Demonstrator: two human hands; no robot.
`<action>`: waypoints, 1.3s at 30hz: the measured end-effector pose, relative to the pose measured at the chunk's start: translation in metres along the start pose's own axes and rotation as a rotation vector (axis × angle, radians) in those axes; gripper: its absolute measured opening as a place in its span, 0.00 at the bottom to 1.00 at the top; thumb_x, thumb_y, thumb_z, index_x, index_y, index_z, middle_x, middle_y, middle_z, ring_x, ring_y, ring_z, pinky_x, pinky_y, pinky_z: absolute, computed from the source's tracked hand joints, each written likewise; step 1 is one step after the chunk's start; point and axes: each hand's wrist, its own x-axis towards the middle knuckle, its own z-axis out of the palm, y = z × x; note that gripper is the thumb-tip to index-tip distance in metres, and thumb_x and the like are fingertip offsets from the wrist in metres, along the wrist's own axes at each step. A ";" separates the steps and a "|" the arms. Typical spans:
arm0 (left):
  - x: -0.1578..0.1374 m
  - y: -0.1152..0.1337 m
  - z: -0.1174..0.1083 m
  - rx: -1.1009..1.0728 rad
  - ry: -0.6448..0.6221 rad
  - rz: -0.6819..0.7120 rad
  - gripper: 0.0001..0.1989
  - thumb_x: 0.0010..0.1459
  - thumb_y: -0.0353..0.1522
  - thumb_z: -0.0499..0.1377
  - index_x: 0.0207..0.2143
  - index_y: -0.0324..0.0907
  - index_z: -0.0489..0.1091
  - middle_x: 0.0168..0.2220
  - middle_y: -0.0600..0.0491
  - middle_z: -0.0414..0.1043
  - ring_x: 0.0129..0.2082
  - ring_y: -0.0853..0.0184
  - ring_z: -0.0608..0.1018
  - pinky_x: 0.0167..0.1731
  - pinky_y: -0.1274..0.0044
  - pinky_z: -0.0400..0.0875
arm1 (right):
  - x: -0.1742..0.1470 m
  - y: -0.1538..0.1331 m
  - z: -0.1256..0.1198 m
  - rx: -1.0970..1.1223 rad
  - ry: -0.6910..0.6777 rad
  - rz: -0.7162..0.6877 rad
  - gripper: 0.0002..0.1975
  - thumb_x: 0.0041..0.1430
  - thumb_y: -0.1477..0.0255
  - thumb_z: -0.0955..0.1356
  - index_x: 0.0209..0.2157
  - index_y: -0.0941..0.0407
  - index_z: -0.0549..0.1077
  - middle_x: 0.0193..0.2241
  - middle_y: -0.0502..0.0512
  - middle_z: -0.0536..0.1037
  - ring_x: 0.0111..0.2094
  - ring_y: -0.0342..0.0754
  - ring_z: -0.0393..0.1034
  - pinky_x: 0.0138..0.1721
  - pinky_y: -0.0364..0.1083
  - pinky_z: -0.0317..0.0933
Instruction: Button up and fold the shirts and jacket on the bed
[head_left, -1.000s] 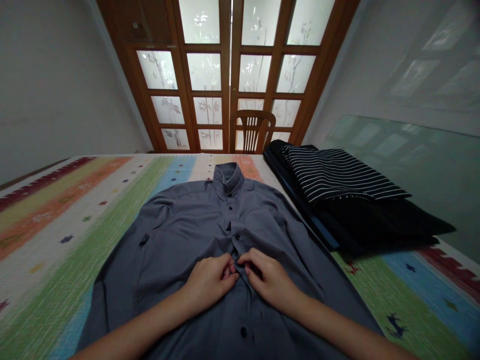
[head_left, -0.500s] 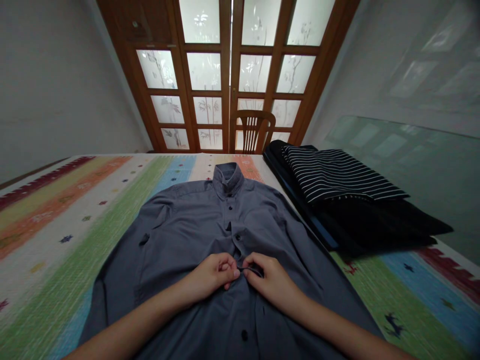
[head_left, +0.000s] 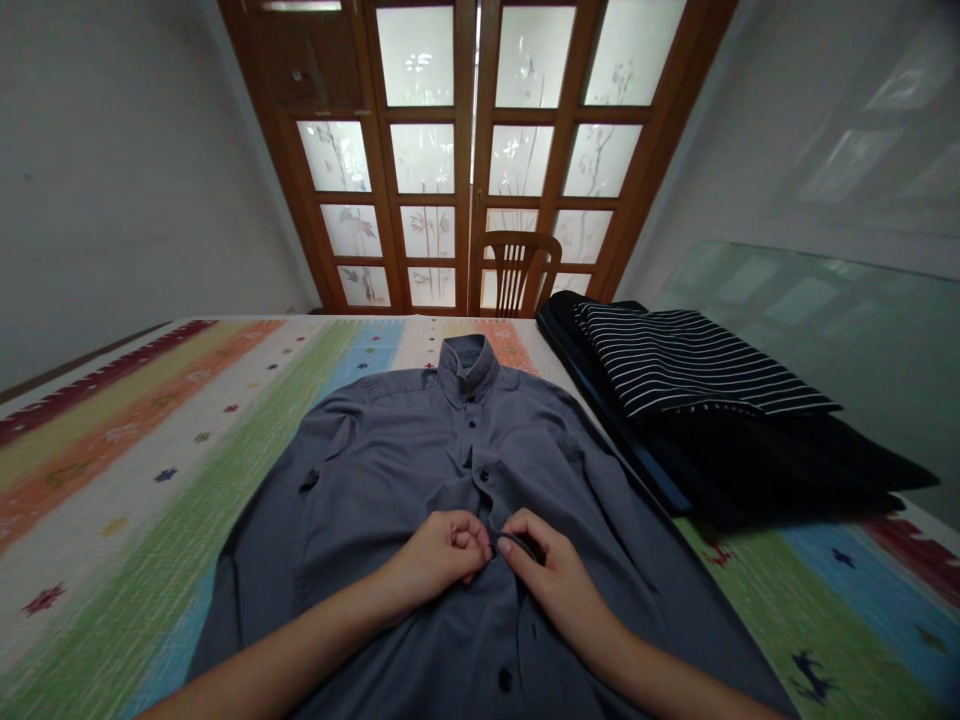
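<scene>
A grey-blue button-up shirt (head_left: 397,440) lies front side up on the table, its collar (head_left: 469,368) pointing away from me. My left hand (head_left: 448,548) is closed at the middle of the front opening, fingers pinching by a dark button (head_left: 493,549). Close beside it, my right hand (head_left: 544,560) pinches the edge of the shirt's other front panel between thumb and fingers, lifting it slightly. Higher up, buttons near the collar and chest look fastened. Lower down, another button (head_left: 505,680) shows on the panel with the front open there.
A striped tablecloth (head_left: 247,480) covers the table. Dark folded clothes (head_left: 772,460) are stacked at the right, topped by a black-and-white striped garment (head_left: 690,360). A wooden chair (head_left: 517,265) stands at the far edge, before glass-paned doors (head_left: 424,160).
My camera view has shifted a little, so everything sits slightly lower and to the right. Both hands stay at the same button, with the left fingers curled a bit more.
</scene>
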 end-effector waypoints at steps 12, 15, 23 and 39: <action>-0.004 0.007 0.003 -0.024 0.056 -0.019 0.09 0.36 0.34 0.57 0.19 0.38 0.60 0.09 0.65 0.51 0.11 0.80 0.53 0.14 0.84 0.45 | -0.003 -0.002 0.000 -0.257 0.044 -0.210 0.06 0.45 0.80 0.60 0.21 0.57 0.64 0.22 0.49 0.65 0.26 0.42 0.61 0.27 0.40 0.55; -0.004 0.005 0.004 0.004 0.069 -0.012 0.06 0.37 0.32 0.55 0.19 0.38 0.61 0.09 0.65 0.52 0.11 0.80 0.53 0.13 0.84 0.45 | -0.003 -0.001 0.001 -0.235 0.043 -0.162 0.06 0.44 0.80 0.60 0.21 0.57 0.65 0.21 0.49 0.65 0.25 0.42 0.61 0.26 0.40 0.54; -0.002 0.000 0.006 0.039 0.062 0.001 0.04 0.38 0.30 0.53 0.19 0.38 0.60 0.08 0.66 0.52 0.10 0.80 0.54 0.12 0.84 0.46 | 0.000 0.003 0.003 -0.106 0.060 -0.047 0.05 0.44 0.77 0.61 0.19 0.58 0.64 0.19 0.48 0.63 0.22 0.41 0.59 0.23 0.40 0.53; -0.005 0.005 0.003 -0.056 0.005 -0.013 0.04 0.40 0.30 0.54 0.20 0.38 0.61 0.09 0.64 0.55 0.10 0.80 0.54 0.14 0.84 0.45 | -0.001 0.003 -0.001 -0.084 -0.021 -0.113 0.06 0.47 0.77 0.61 0.23 0.58 0.69 0.21 0.50 0.67 0.25 0.43 0.62 0.28 0.41 0.55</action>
